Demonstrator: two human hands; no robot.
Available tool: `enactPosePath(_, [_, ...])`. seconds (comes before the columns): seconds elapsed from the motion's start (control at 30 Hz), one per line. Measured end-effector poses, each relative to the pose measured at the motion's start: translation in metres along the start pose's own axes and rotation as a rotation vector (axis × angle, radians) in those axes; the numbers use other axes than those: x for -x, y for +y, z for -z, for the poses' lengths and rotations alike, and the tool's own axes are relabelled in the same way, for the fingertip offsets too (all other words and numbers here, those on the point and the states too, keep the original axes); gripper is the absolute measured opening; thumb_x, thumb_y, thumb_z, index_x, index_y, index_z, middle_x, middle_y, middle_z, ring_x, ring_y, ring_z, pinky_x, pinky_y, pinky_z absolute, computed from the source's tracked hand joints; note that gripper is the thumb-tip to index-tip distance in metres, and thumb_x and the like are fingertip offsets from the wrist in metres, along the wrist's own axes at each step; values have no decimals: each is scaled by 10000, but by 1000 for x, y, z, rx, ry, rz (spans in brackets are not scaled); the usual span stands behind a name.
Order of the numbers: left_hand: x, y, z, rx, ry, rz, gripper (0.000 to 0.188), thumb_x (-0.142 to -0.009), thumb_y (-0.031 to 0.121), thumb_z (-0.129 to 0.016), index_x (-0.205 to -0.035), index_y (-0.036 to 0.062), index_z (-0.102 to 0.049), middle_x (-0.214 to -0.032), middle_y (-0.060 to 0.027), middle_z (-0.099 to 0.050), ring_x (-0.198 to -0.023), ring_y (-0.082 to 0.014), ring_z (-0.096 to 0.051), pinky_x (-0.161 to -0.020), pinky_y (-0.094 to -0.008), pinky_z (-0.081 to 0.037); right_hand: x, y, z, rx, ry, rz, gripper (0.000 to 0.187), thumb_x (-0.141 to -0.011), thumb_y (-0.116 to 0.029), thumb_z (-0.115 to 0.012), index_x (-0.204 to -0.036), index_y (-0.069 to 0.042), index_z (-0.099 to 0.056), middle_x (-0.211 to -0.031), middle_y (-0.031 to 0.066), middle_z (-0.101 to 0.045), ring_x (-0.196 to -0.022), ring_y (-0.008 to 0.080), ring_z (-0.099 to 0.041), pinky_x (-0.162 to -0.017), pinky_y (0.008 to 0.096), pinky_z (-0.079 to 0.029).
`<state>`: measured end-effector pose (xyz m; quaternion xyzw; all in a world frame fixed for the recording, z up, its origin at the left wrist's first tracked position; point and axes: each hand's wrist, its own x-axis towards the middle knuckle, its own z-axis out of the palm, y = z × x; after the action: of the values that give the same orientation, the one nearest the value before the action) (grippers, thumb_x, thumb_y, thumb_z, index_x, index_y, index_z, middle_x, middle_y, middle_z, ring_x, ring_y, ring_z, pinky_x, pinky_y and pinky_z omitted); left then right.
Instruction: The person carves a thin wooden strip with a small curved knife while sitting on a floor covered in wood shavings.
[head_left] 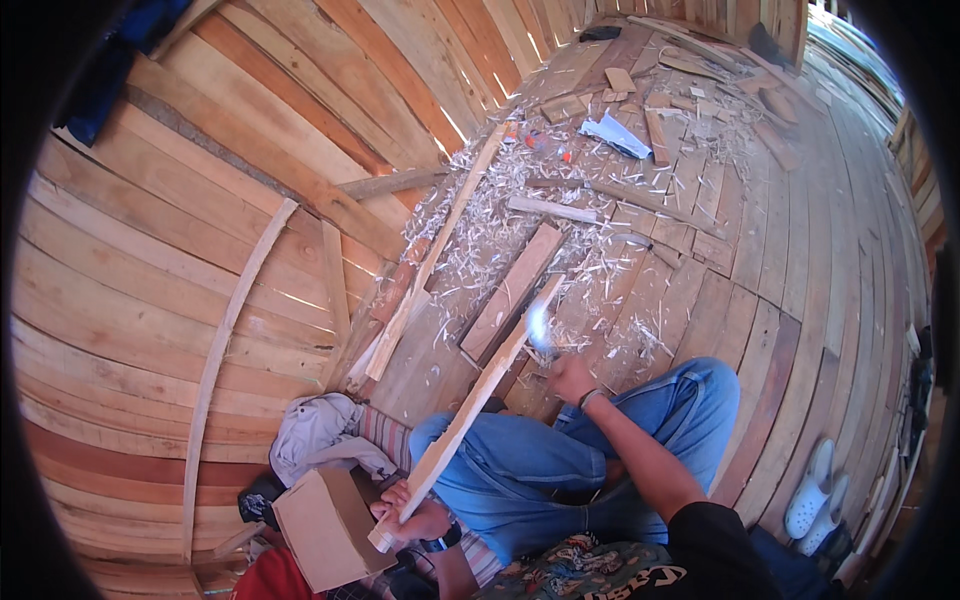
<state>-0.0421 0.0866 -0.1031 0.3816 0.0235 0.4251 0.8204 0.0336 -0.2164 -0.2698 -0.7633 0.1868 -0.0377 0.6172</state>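
The plank floor (pixel 800 330) is strewn with wood shavings (pixel 490 225) toward its left edge, where a long board (pixel 440 254) is laid near a thick wooden block (pixel 512 291). Offcuts (pixel 620 80) are scattered by its far edge; perforated clogs (pixel 808 495) are set near the right.

On the floor (pixel 845 270), shavings (pixel 470 225) spread around a thick wood block (pixel 513 290), with wood scraps (pixel 620 80) farther off. Nearer, a long wood strip (pixel 465 408) slants over the person's left leg (pixel 505 460), its far end just right of the block. Near left sit a box (pixel 325 525) and, just beyond it, a garment (pixel 320 430); clogs (pixel 808 490) lie near right.
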Motion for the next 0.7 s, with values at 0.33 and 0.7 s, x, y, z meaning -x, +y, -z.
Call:
enactPosePath(0.33, [-1,3,19,14,-31,39,131,-732,193,-477,-678,139,-371,-585,-7,-395,-561,-146,-410,-686,-321,-401,15,-18,-17,199,-164,31,243,-675,-122,-658,-845,29,-569,-772,244,-633,-773,407,-627,-695,469,-489])
enactPosePath(0.7, [36,17,-4,-59,-212,92,217,-754,252,-536,-841,109,-397,-775,-96,-537,-840,-264,-520,-897,-427,-394,3,-48,-31,-668,-151,-535,333,-801,-266,-753,-677,-116,-483,-515,-19,-450,-339,69,-355,-314,247,-233])
